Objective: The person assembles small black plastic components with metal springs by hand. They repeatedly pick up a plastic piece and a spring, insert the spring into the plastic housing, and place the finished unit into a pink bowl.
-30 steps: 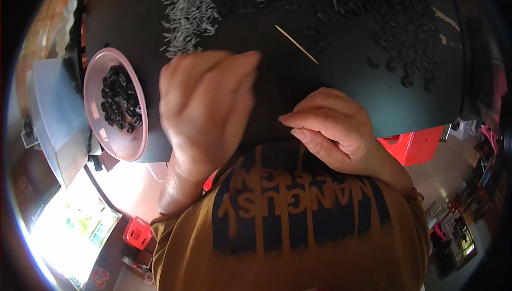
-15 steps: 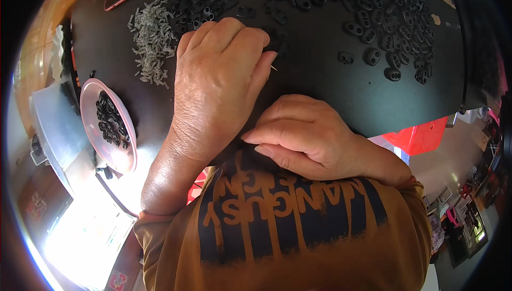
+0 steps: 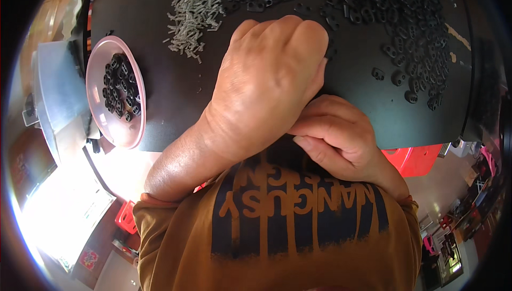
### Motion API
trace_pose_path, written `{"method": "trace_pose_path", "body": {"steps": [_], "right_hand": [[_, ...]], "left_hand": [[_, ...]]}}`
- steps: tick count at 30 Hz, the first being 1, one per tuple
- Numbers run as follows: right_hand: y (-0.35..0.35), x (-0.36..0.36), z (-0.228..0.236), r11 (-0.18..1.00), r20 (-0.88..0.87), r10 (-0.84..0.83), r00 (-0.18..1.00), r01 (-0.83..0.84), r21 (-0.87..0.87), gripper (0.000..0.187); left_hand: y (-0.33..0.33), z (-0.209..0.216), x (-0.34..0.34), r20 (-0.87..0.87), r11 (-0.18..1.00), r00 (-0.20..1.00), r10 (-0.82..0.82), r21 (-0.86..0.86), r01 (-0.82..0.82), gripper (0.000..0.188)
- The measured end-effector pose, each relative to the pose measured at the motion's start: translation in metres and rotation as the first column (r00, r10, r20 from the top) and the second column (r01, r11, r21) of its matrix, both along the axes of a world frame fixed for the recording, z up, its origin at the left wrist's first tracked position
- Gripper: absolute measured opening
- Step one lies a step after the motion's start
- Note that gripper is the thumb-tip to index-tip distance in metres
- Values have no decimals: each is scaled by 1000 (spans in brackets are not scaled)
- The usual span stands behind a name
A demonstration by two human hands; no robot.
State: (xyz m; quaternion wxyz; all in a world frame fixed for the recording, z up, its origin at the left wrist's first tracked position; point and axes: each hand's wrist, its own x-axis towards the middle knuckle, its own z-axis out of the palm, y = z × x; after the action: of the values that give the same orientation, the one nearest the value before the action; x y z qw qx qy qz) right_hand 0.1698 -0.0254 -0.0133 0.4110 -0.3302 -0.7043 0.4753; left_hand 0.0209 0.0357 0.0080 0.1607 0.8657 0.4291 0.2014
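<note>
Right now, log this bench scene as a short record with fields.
Surface: black worktop
Left hand: curled knuckles up over the near edge of the worktop, contents hidden
Right hand: fingers bent, tucked against the left hand, contents hidden
Dish: pink dish at left, holding small black plastic parts
Loose stock: heap of small metal springs at top; spread of black plastic pieces at top right
</note>
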Motion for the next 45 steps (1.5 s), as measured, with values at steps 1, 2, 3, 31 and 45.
{"method": "trace_pose_path", "body": {"steps": [1,2,3,31,45], "right_hand": [[0,1,0,1000,-6,-7,1000,7,-6,16],[0,1,2,999,-14,-25,1000,25,-42,16],[0,2,5,996,-18,-50,999,48,-79,15],[22,-30,28,994,112,-106,988,104,20,18],[85,-66,2,810,600,-309,738,-127,573,36]], "left_hand": [[-5,4,-5,210,978,974,90,-202,-46,17],[-12,9,-9,388,915,897,212,-401,-43,17],[-17,11,-13,520,816,777,354,-577,15,17],[-50,-6,-59,693,641,475,541,-706,301,23],[-46,-15,-84,697,740,652,299,-601,302,22]]}}
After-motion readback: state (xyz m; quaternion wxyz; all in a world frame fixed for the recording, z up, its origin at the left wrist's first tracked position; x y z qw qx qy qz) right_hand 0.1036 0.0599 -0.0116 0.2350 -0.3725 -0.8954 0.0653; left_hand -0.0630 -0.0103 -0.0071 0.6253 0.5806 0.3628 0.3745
